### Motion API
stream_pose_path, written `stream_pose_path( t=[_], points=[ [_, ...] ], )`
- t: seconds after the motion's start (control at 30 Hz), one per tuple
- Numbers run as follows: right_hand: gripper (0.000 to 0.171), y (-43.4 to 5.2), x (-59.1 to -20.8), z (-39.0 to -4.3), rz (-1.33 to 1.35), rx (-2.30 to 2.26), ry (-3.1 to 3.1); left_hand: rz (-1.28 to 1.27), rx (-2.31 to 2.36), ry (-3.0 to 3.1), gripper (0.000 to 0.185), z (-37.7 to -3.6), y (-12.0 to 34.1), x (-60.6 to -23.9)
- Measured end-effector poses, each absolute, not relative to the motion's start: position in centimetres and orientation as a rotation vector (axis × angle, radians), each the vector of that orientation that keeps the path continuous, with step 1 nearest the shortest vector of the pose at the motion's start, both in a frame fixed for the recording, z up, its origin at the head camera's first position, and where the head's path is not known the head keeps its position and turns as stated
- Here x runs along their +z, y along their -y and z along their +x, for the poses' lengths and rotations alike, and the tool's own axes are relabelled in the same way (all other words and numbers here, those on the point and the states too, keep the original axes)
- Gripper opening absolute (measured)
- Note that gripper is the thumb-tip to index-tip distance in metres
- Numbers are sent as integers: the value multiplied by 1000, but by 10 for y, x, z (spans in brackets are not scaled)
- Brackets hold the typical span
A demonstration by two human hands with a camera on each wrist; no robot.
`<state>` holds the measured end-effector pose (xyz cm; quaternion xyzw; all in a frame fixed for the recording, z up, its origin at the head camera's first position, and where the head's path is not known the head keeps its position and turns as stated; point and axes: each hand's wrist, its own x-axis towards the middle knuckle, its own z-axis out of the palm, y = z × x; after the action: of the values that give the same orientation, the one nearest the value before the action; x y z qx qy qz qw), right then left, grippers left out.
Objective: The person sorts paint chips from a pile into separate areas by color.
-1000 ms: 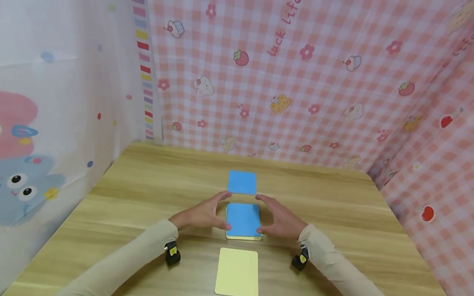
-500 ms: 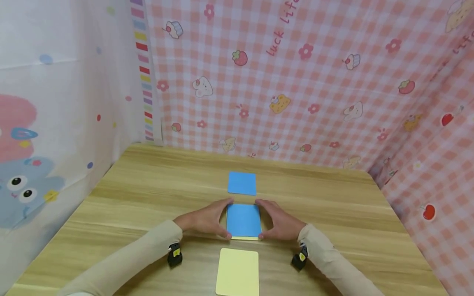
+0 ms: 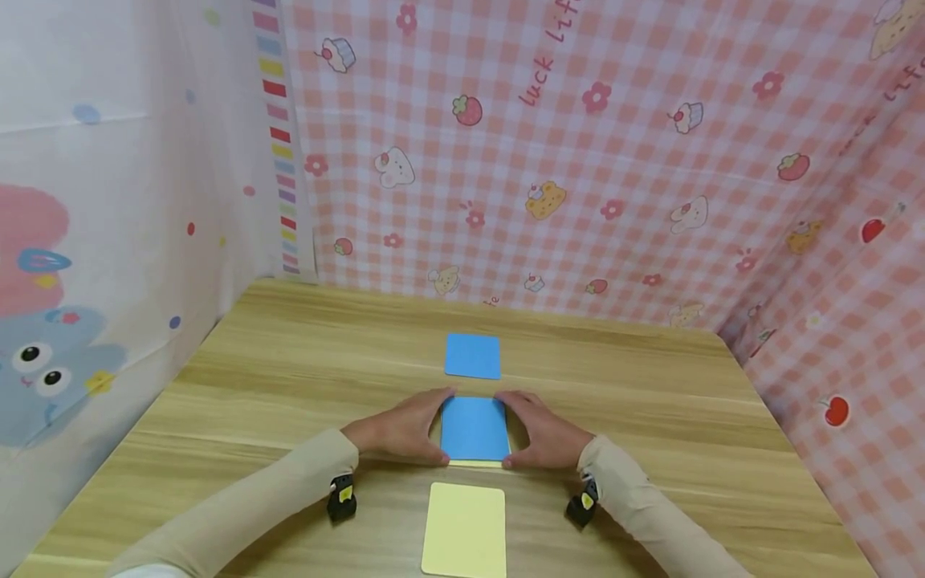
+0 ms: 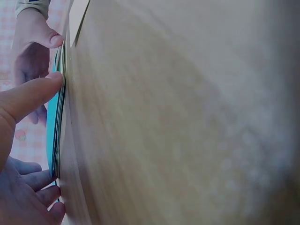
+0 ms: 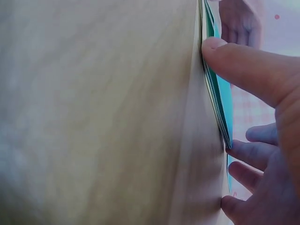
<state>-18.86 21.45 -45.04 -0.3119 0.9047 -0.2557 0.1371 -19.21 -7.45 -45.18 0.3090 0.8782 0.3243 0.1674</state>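
Observation:
A thin stack of cards (image 3: 474, 429), blue on top with pale yellow below, lies on the wooden table in the head view. My left hand (image 3: 408, 428) holds its left side, thumb at the near corner and fingers at the far one. On the opposite side my right hand (image 3: 547, 433) grips it the same way. Layered edges of the stack (image 4: 56, 126) show in the left wrist view, where the left thumb (image 4: 37, 96) touches them. In the right wrist view the right thumb (image 5: 229, 54) presses the near edge, and the layers look slightly fanned.
A separate blue card (image 3: 473, 356) lies beyond the stack. Closer to me is a pale yellow card (image 3: 465, 530). Patterned cloth (image 3: 542, 160) hangs behind the wooden table (image 3: 289, 361), with more cloth at both sides. Each wrist wears a small black camera.
Both hands have closed in on the stack from either side, their thumbs coming to its near corners. The stack's layers look more evenly lined up. Both separate cards lie where they were.

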Motion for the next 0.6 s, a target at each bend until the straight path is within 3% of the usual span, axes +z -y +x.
stream_pose_path(
  t=[0.6],
  points=[
    [103,-219,-449,-187,-939,-838,-2645,862,1047,-2424,111,-193,76,-446]
  ],
)
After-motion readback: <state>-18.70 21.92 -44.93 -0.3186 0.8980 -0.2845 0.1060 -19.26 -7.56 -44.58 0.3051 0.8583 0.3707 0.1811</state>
